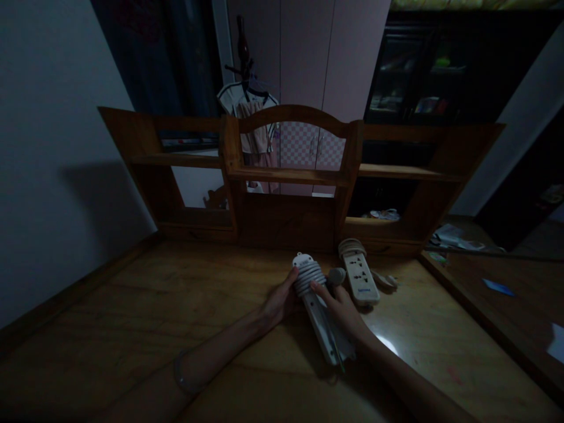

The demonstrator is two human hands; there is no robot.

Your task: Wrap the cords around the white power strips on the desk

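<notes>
A white power strip (pixel 318 329) is held up over the wooden desk, tilted with its far end away from me. Its grey-white cord (pixel 309 277) is wound in several turns round that far end. My left hand (pixel 281 302) grips the strip from the left, thumb against the coils and the other fingers hidden beneath. From the right, my right hand (pixel 344 317) closes on the strip and cord, one fingertip on the lowest turns. A round plug (pixel 336 275) sticks out beside this hand. A thin greenish strip (pixel 338 352) shows along the near end; what it is I cannot tell.
A second power strip (pixel 362 281) lies on the desk (pixel 176 305) just right of my hands, its cord coiled at the far end. Behind stands a wooden shelf unit (pixel 286 174). To the right, a lower brown surface (pixel 476 288) bears a blue card (pixel 497 287).
</notes>
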